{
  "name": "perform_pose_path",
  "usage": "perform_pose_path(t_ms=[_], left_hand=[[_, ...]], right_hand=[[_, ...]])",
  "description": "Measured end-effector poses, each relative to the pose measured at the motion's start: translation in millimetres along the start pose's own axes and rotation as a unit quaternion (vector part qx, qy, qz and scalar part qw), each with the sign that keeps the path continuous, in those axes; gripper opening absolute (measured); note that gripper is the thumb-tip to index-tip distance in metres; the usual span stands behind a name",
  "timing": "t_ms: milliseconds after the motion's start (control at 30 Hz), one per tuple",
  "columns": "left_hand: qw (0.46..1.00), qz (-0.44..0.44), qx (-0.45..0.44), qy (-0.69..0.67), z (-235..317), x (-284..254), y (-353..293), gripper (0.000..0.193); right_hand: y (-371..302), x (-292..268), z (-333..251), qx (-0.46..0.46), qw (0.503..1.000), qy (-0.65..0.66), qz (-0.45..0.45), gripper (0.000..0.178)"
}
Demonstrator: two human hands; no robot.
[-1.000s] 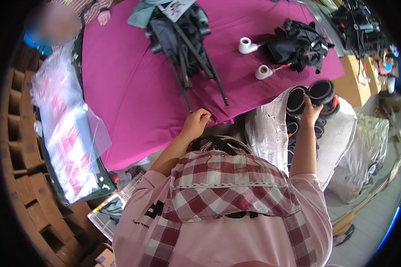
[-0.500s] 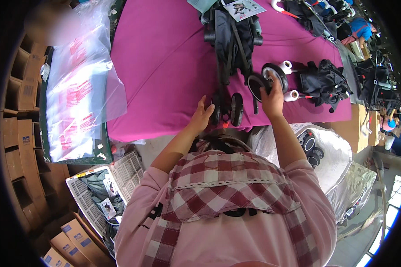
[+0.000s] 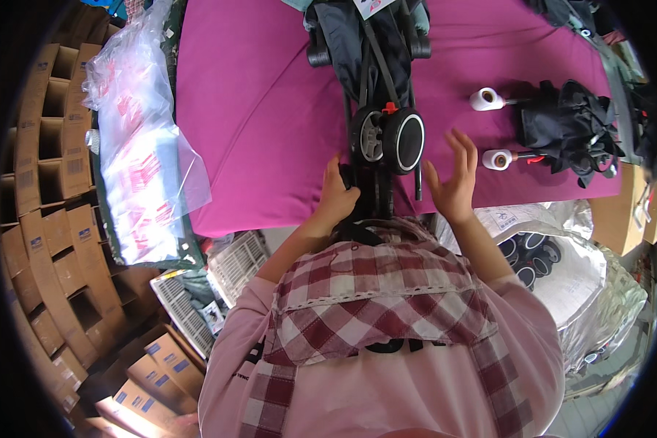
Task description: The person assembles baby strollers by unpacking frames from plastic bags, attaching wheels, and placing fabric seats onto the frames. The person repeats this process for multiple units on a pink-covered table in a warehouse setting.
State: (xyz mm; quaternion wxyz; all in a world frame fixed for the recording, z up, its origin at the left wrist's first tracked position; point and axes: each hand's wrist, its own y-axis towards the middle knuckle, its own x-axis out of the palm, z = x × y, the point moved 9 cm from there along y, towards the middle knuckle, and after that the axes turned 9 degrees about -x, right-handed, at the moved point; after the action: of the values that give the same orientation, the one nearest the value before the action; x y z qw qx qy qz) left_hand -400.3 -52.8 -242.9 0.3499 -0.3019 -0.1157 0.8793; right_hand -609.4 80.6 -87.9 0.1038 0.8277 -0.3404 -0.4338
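A folded dark stroller (image 3: 347, 47) lies on the table with its wheeled end toward me. A double wheel (image 3: 404, 142) with a red tab now sits on its frame tubes, black tyres around grey and white hubs. My left hand (image 3: 336, 201) is closed around the edge of a lower black wheel (image 3: 347, 177), close to my body; that wheel is partly hidden. Just right of the double wheel, my right hand (image 3: 456, 179) is open, fingers spread and holding nothing. A dark frame tube end (image 3: 418, 186) points down between that hand and the wheels.
A magenta cloth (image 3: 255, 124) covers the table. Clear printed plastic bags (image 3: 142, 168) lie at the left. At the right are a black folded stroller part (image 3: 562, 124) and two white rolls (image 3: 487, 99). A white sack (image 3: 569, 270) holds black wheels; cardboard boxes (image 3: 66, 248) are stacked left.
The double wheel has moved left from my right hand onto the stroller frame, and that hand has let go. My left hand stays by the lower wheel. The view has shifted.
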Motion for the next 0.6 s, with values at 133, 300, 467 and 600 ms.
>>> perform_pose_path(t_ms=[133, 300, 467, 600], left_hand=[[0.999, -0.011, 0.019, 0.042, 41, -9, -4, 0.083], [0.999, -0.015, 0.035, 0.014, 43, -22, -2, 0.081], [0.996, -0.03, 0.006, -0.08, -19, -34, 20, 0.081], [0.987, -0.079, 0.001, -0.143, -17, -59, 30, 0.08]], right_hand=[[29, 49, -26, 0.0, 0.998, 0.002, -0.066, 0.072], [24, 71, -2, 0.028, 0.998, 0.048, -0.006, 0.071], [5, 17, 100, 0.267, 0.955, 0.094, 0.088, 0.064], [-47, 10, 119, 0.378, 0.913, 0.116, 0.104, 0.035]])
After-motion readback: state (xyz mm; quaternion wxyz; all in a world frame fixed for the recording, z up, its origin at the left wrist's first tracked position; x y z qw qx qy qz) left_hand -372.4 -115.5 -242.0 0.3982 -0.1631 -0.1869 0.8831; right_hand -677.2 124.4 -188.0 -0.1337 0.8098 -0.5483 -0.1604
